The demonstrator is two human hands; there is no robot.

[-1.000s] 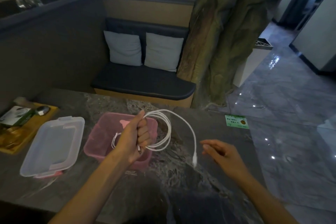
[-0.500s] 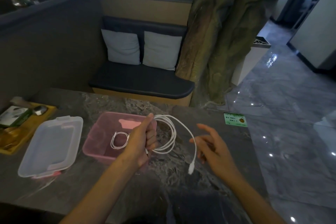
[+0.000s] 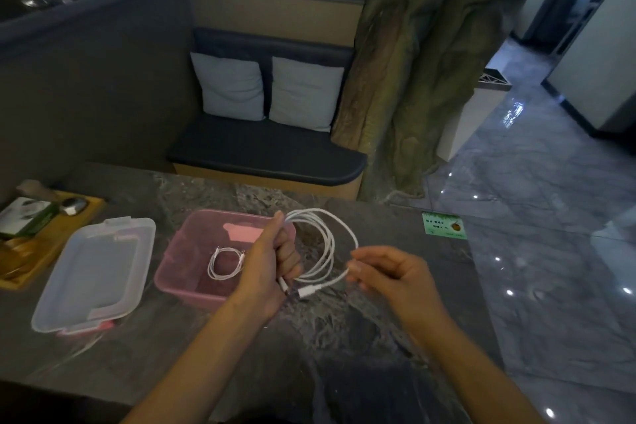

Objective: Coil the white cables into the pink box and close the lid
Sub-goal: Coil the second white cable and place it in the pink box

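An open pink box stands on the dark marble table, and a small coiled white cable lies on its floor. My left hand is fisted around a larger white cable, wound into loops that hang just right of the box. My right hand pinches the loose strand of that same cable near its plug end. The translucent lid lies flat on the table left of the box.
A wooden tray with a green-and-white packet and a spoon sits at the far left. A green card lies near the table's right edge. Beyond the table are a bench with two cushions and a tree trunk.
My right hand has moved left from the table and taken hold of the cable's dangling end, drawing it toward the coil. The left hand has kept its grip and dropped slightly.
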